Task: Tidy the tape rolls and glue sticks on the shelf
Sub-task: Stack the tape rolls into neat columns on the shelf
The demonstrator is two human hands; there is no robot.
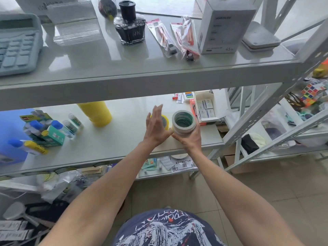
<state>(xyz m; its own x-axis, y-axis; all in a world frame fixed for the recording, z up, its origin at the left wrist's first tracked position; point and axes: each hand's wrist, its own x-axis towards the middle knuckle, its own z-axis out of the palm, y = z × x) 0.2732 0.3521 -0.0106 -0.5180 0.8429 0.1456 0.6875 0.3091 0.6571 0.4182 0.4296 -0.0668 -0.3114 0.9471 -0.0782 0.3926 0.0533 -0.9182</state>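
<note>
A stack of white tape rolls (183, 123) stands on the middle shelf (113, 146), and my right hand (190, 139) grips it from below and the side. My left hand (156, 127) is held up flat just left of the stack, fingers straight, holding nothing. Behind that hand a yellow tape roll (165, 121) is partly hidden. At the shelf's left end lie several glue sticks (33, 147) with blue and yellow caps, some in a green box (53, 134), others loose (75, 120).
A tall yellow cylinder (97, 112) stands behind on the middle shelf. A white box of small cartons (205, 109) sits right of the tape. The upper shelf carries a calculator (17, 45), an ink bottle (130, 27) and a grey box (223, 27). A blue bin (10, 132) is at far left.
</note>
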